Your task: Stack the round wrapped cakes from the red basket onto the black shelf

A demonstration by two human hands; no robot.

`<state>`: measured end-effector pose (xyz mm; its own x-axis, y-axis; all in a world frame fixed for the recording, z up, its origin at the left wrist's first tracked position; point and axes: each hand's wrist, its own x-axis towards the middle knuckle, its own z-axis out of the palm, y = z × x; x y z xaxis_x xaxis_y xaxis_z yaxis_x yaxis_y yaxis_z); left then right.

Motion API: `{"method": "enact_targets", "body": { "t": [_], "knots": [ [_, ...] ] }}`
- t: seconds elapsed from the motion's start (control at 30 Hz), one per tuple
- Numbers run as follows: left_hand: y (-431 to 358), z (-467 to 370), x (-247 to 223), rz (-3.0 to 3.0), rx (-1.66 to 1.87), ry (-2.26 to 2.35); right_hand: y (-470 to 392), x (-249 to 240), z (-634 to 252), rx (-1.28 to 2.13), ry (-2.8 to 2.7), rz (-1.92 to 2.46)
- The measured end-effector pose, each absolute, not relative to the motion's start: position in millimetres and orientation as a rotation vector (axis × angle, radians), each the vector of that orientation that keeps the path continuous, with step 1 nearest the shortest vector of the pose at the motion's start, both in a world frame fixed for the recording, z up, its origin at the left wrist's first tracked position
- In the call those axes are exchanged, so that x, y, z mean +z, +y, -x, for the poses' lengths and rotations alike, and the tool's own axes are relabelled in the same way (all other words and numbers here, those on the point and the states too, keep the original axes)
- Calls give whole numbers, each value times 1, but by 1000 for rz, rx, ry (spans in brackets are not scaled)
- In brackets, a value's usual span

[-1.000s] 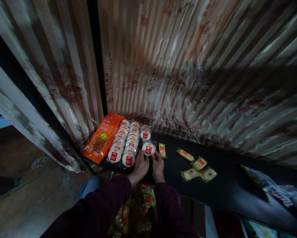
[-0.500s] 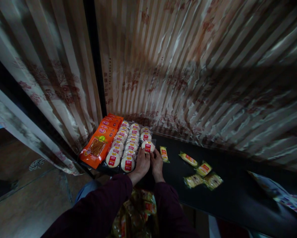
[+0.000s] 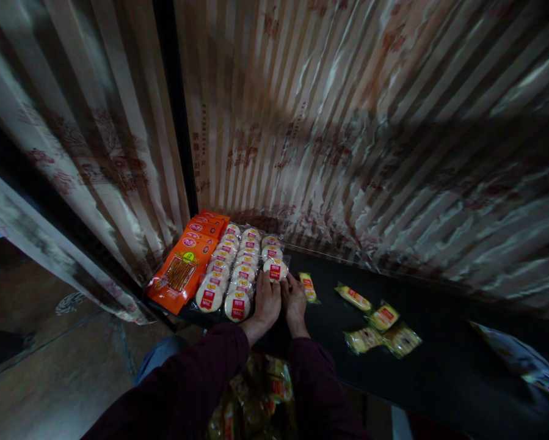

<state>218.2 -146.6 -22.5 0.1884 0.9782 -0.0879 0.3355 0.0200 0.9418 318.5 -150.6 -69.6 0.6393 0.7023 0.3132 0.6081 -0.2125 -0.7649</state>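
Both of my hands are on one clear-wrapped round white rice cracker [image 3: 275, 269] with a red label, at the front of the third row. My left hand [image 3: 267, 300] grips its near left edge, and my right hand [image 3: 294, 300] its near right edge. Two longer rows of the same overlapping rice cracker packs [image 3: 238, 304] lie just left of my left hand. Beyond them, orange snack bags [image 3: 181, 269] overlap in a row. A small yellow-wrapped snack [image 3: 308, 288] lies right of my right hand.
Several more yellow-wrapped snacks [image 3: 384, 317] lie farther right on the black shelf [image 3: 439, 379]. A patterned bag [image 3: 521, 360] is at the right end. Below my arms is a heap of yellow packets [image 3: 256, 397]. A black post [image 3: 179, 110] and patterned sheeting [image 3: 301, 122] bound the back.
The view has shifted slightly, so the shelf items appear a little farther right. Both hands stay at the same rice cracker pack in the third row.
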Motion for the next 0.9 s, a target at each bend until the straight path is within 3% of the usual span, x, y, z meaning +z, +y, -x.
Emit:
{"method": "enact_targets", "body": {
  "t": [0.9],
  "knots": [
    [-133,-241,-47,-1544,877,1342,-130,-72,-320,54,-1118,2020]
  ]
}}
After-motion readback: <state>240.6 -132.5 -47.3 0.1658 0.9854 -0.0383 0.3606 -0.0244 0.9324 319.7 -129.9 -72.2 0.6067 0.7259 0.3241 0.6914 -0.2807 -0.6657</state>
